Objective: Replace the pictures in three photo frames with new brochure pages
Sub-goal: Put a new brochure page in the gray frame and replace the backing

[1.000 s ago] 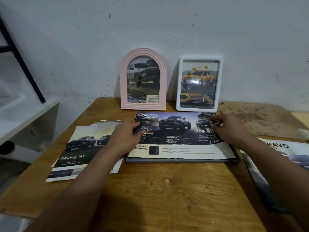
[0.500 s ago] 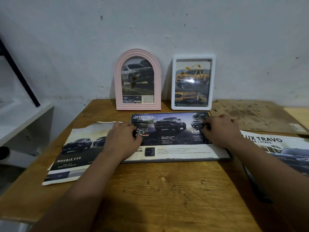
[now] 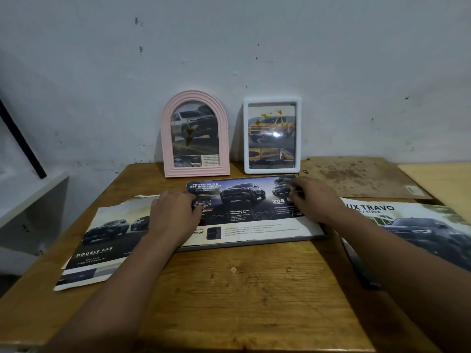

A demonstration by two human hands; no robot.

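On the wooden counter (image 3: pixel 242 289), left to right: a "DOUBLE CAB" brochure page (image 3: pixel 102 240) lies flat. The left hand (image 3: pixel 175 215) presses, fingers bent, on the left end of the "POWERTRAIN" brochure page (image 3: pixel 244 207), whose long axis runs left-right over a flat grey frame (image 3: pixel 254 242). The right hand (image 3: pixel 316 200) presses its right end. Behind, a pink arched frame (image 3: pixel 195 135) and a white frame (image 3: pixel 272 135) lean on the wall, each holding a truck picture. A "TRAVO" page (image 3: pixel 418 225) lies rightmost.

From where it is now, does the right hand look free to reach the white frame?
Probably yes. The right hand rests on the brochure page just in front of the white frame, which stands upright against the wall. Nothing lies between them.
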